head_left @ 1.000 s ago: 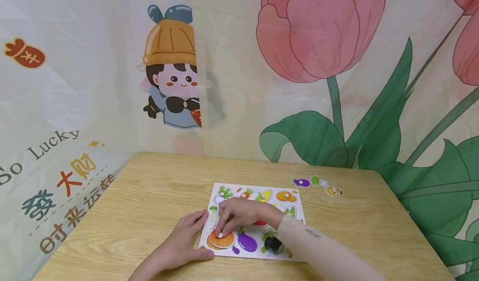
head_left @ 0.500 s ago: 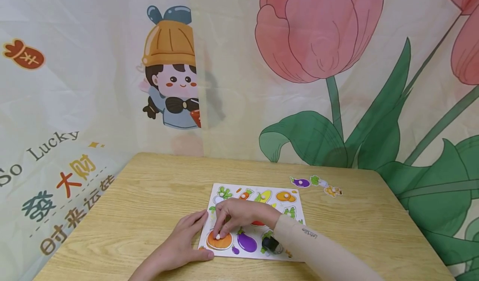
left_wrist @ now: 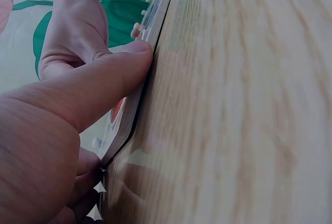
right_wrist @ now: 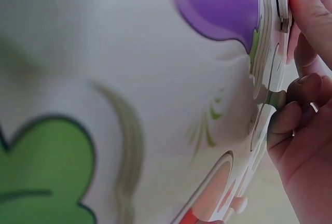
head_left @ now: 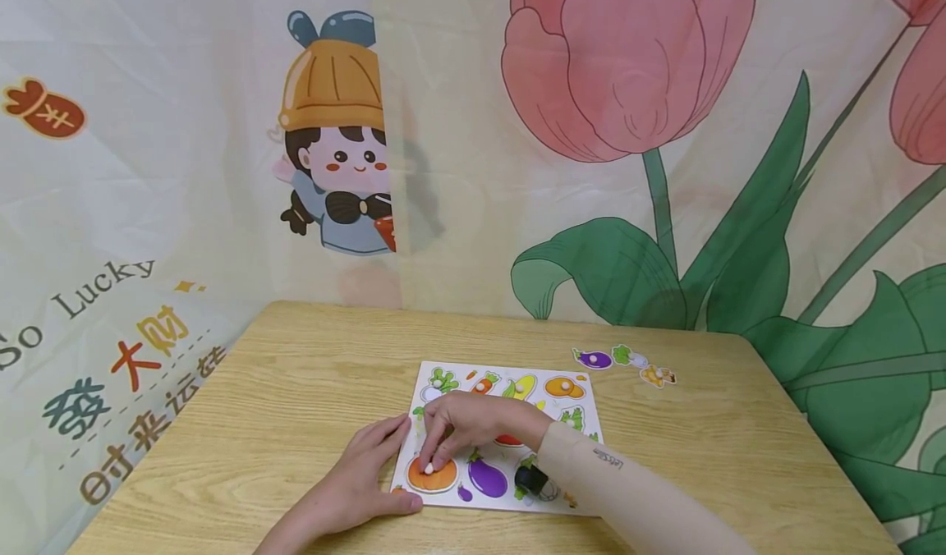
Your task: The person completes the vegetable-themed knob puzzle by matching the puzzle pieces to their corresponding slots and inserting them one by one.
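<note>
Pumpkin (head_left: 438,482) is pinched by the right hand (head_left: 469,425) at the near-left corner of the board (head_left: 443,501), touched by the relaxed left hand (head_left: 362,474) and partly blocked by the sleeve (head_left: 628,483); loose eggplant (head_left: 599,362) is seen beyond.

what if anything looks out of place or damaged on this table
Nothing looks spilled or damaged. The eggplant piece, green-and-white piece and orange piece stand out slightly: they lie loose on the table, off the puzzle board, beyond its far right corner.
</note>
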{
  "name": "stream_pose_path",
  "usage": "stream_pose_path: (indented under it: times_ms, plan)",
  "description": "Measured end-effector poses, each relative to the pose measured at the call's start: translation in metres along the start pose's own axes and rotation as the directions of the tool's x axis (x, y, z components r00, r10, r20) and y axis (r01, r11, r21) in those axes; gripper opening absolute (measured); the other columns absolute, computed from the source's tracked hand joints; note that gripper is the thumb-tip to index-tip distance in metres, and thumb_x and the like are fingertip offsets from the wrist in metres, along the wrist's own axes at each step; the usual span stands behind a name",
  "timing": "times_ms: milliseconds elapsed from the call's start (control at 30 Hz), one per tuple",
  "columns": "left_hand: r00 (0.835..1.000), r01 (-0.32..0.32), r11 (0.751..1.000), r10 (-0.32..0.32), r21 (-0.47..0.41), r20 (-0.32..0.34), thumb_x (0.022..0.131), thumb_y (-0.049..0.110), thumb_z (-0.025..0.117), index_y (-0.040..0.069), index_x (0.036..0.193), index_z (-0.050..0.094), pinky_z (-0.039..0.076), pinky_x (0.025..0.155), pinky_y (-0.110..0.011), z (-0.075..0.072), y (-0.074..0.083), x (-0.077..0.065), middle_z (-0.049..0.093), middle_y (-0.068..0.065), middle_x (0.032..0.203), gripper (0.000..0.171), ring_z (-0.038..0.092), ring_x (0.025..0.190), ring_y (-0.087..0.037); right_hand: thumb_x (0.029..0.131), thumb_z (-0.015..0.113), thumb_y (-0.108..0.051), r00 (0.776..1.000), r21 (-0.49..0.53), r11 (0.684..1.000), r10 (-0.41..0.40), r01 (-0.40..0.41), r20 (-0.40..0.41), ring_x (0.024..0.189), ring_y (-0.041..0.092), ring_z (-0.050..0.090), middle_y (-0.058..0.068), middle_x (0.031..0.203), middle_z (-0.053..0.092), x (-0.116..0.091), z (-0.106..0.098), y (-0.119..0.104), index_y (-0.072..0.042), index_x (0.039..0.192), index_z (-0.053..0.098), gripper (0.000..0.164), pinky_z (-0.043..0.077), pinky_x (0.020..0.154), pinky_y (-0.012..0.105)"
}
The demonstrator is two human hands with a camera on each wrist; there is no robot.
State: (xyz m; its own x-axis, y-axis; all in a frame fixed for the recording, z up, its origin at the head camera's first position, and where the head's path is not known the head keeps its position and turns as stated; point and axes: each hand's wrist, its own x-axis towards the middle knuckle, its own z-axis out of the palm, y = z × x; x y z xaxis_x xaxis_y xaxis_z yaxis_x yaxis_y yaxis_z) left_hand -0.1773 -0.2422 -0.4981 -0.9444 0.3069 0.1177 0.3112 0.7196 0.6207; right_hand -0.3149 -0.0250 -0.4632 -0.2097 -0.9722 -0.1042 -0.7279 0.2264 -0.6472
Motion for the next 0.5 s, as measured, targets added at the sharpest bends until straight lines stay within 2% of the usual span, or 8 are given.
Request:
stream_pose_path:
  times_ms: [233, 500]
  plan:
    - [1.0, -0.003, 1.0, 0.003, 0.002, -0.003, 0.077, 0.066, 0.087, -0.003, 0.161, 0.041, 0.03, 0.12, -0.068, 0.0005, -0.0008, 0.0002, 0.037, -0.015, 0.169, 0.117, 0.026, 0.155, -0.045, 0.09, 0.082, -0.017, 1.0, 0.031, 1.0, -0.006, 0.006, -0.005, 0.082, -0.002, 0.05, -0.008, 0.091, 0.064, 0.0006, 0.0008, -0.0008, -0.015, 0.105, 0.088, 0.016, 0.04, 0.075, 0.014]
    - [1.0, -0.001, 1.0, 0.001, 0.002, -0.003, 0.077, 0.066, 0.087, -0.003, 0.161, 0.041, 0.03, 0.12, -0.067, 0.0006, -0.001, 0.0003, 0.037, -0.014, 0.169, 0.117, 0.026, 0.155, -0.045, 0.09, 0.083, -0.018, 1.0, 0.001, 1.0, -0.017, 0.017, -0.015, 0.08, -0.004, 0.05, -0.011, 0.09, 0.063, 0.0004, 0.0023, -0.0013, -0.016, 0.105, 0.088, 0.016, 0.04, 0.072, 0.014]
